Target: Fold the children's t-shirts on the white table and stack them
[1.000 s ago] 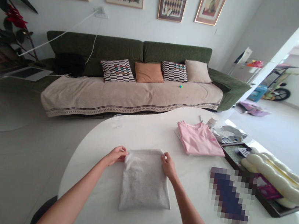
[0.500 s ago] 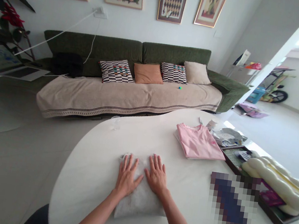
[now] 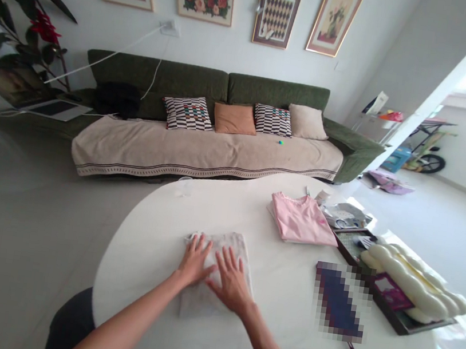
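Grey cloth (image 3: 220,248) lies folded into a flat rectangle on the white table (image 3: 137,265), left hand (image 3: 194,261) and right hand (image 3: 233,281) spread wide and pressing it flat, gripping nothing (a pink T-shirt (image 3: 302,219) beyond them already sits folded).

Left hand (image 3: 194,261) and right hand (image 3: 233,281), fingers spread, resting flat on a folded pale grey cloth (image 3: 197,302) atop a white oval tabletop (image 3: 158,216). Folded pink T-shirt (image 3: 302,220) lies farther right; dark green upholstered sofa (image 3: 270,93) stands behind.
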A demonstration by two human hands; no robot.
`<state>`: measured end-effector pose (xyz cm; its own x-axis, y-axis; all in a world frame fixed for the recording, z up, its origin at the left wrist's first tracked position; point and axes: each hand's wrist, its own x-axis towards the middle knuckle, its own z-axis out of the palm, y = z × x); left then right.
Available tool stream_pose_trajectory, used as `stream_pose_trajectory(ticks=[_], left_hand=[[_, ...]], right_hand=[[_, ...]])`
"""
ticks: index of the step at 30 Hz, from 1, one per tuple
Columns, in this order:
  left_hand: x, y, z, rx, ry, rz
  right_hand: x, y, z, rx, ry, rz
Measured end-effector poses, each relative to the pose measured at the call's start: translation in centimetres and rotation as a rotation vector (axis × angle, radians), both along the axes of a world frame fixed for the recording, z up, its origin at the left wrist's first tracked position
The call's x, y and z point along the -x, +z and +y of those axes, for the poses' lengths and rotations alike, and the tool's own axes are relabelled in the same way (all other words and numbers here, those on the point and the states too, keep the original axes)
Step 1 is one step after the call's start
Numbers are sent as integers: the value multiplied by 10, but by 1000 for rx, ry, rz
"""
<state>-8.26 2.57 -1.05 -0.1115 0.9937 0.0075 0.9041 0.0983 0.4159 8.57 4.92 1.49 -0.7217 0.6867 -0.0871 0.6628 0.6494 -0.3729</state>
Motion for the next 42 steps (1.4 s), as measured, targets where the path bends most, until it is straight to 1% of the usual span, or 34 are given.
stream_pose_trajectory(ticks=[1, 3, 5, 7, 9, 10, 12, 14, 16, 18, 20, 21, 23, 25, 26, 28, 30, 31, 33, 34, 36, 37, 38, 39, 40, 41, 42], left_hand=[[2, 2, -8, -21, -10, -20], [5, 4, -27, -63, -27, -76], [9, 8, -48, -89, -23, -155], [14, 11, -65, -88, -16, -258], [18, 14, -79, -91, -2, -389], [20, 14, -85, -108, 24, -462], [23, 15, -95, -170, 142, -615], [22, 14, -105, -214, 338, -781], [19, 13, -115, -162, 556, -978], [12, 13, -126, -46, 749, -1199], [4, 14, -134, 99, 873, -1398], [-1, 15, -137, 172, 897, -1478], [-9, 19, -140, 322, 866, -1602], [-17, 24, -138, 428, 771, -1682], [-20, 27, -135, 454, 716, -1714], [-26, 32, -127, 462, 626, -1773], [-32, 34, -118, 435, 570, -1830], [-35, 34, -113, 420, 559, -1854], [-41, 31, -105, 404, 576, -1876], [-44, 28, -102, 405, 594, -1876], [-49, 21, -97, 427, 629, -1850], [-52, 18, -94, 442, 639, -1823], [-54, 15, -92, 456, 639, -1788], [-55, 12, -89, 461, 629, -1743], [-57, 10, -86, 455, 612, -1689], [-58, 8, -82, 438, 591, -1629], [-59, 7, -77, 411, 578, -1564]], right_hand=[[-8, -4, -17, 50, 85, 8], [-25, -17, -48, 108, 177, -2], [-40, -32, -72, 108, 192, -6], [-50, -42, -89, 84, 200, 6], [-52, -45, -100, 54, 194, 12], [-52, -43, -104, 48, 180, 10], [-49, -34, -108, 82, 142, -1], [-44, -18, -105, 209, 109, 10], [-38, 3, -93, 481, 60, 137], [-31, 23, -74, 786, 10, 326], [-23, 42, -52, 987, -17, 467], [-19, 49, -40, 1044, -25, 511], [-10, 63, -20, 1119, -48, 601], [-5, 75, -3, 1170, -72, 709], [-3, 80, 2, 1196, -102, 793], [-6, 84, 7, 1262, -220, 1040], [-15, 77, 1, 1319, -395, 1331], [-23, 68, -7, 1328, -484, 1444], [-43, 42, -30, 1328, -626, 1521], [-55, 27, -44, 1332, -688, 1493], [-83, -4, -70, 1376, -796, 1331], [-98, -17, -81, 1380, -853, 1242], [-113, -27, -89, 1350, -914, 1157], [-127, -33, -92, 1286, -963, 1070], [-140, -35, -92, 1183, -993, 982], [-152, -34, -87, 1042, -994, 891], [-161, -31, -79, 858, -971, 794]])
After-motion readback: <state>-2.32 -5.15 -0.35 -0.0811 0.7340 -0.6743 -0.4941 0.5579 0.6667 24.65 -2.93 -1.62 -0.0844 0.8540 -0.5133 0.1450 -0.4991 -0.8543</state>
